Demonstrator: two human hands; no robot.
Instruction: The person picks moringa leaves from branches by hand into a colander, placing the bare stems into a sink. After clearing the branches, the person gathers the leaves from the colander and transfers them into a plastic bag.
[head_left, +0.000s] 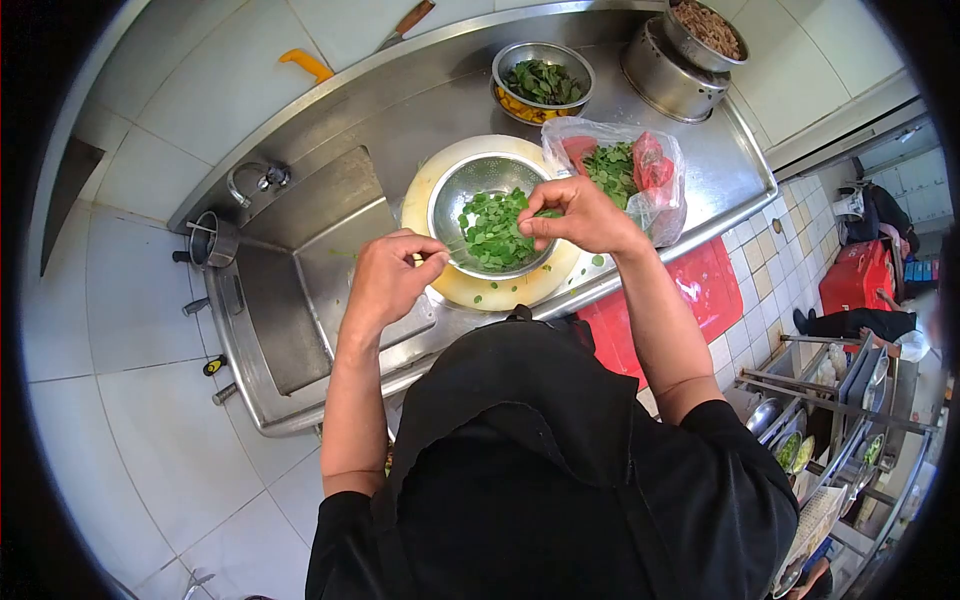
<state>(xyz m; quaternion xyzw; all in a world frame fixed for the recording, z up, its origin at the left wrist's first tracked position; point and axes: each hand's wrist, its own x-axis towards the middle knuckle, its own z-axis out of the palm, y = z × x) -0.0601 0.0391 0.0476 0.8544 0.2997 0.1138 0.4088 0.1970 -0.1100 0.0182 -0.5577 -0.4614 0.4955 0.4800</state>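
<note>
A perforated metal colander [440,197] rests on a round pale board [425,172] and holds loose small green leaves [497,228]. At its left rim, my left hand [392,278] is closed in a pinch on a thin leaf stem [455,250]. Over the right rim, my right hand [583,217] has thumb and fingers pinched on green leaves [545,214]. Just beyond the right hand lies an open clear plastic bag [665,207] with more leafy sprigs [612,170] and some red plastic in it. A few stray leaves are scattered on the board and the counter edge.
Left of the board is a sink basin [285,310] with a faucet [262,180]. Behind stand a colander of dark leaves [543,82] over yellow pieces, and a pot [670,75] with a bowl on top. A person [870,325] is at far right near shelving.
</note>
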